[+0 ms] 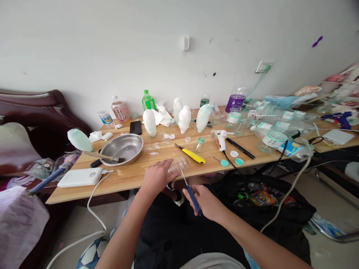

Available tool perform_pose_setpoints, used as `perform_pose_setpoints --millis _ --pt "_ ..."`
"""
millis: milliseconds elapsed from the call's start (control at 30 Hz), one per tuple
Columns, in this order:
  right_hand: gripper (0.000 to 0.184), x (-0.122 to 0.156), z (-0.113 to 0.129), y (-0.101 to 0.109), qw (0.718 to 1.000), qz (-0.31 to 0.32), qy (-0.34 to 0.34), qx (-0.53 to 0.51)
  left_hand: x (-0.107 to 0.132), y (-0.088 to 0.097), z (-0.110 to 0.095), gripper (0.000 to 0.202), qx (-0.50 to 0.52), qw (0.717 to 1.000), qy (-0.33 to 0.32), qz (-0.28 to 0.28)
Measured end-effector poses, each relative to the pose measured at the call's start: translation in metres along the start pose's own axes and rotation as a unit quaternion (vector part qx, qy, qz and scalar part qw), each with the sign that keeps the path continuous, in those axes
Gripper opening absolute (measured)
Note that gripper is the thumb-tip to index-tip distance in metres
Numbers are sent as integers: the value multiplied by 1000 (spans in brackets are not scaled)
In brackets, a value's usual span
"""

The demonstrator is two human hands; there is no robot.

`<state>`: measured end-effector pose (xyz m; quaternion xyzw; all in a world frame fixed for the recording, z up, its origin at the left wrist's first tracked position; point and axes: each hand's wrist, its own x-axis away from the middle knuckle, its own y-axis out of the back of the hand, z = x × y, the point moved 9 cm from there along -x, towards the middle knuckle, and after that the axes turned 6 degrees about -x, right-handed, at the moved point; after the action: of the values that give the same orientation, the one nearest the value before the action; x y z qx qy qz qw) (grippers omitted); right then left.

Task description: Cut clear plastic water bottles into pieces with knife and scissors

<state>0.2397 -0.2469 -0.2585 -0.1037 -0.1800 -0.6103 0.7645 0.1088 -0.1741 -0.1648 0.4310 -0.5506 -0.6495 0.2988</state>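
Observation:
My left hand (157, 176) is closed around a clear plastic bottle piece (179, 165) at the near edge of the wooden table (131, 175). My right hand (206, 201) grips blue-handled scissors (188, 186), whose blades point up against the clear piece. A yellow utility knife (192, 154) lies just beyond them on the table.
A metal bowl (123, 148) with a brush, a white power bank (80, 177) with cable, a black phone (135, 127), a white glue gun (221, 137), green caps (239, 161), several white wrapped bottle shapes (184, 118) and empty clear bottles (269, 127) crowd the table. A black bag (266, 201) sits on the floor at right.

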Motion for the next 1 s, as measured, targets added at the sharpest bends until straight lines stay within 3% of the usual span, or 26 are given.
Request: perform_pose_setpoints --millis 367,633,800,1000 --pt "47 2 -6 -2 1000 -9 -4 -7 -1 1 0 53 1 1000 5 -4" --pt "54 4 -11 -2 997 64 4 44 7 0 -7 55 -26 999 -14 -34" --pt "54 18 -7 -5 995 95 -7 7 18 0 -23 56 -42 996 -60 -53" --pt "56 18 -16 -9 996 59 -62 -33 26 1 -32 54 -56 992 -79 -80"
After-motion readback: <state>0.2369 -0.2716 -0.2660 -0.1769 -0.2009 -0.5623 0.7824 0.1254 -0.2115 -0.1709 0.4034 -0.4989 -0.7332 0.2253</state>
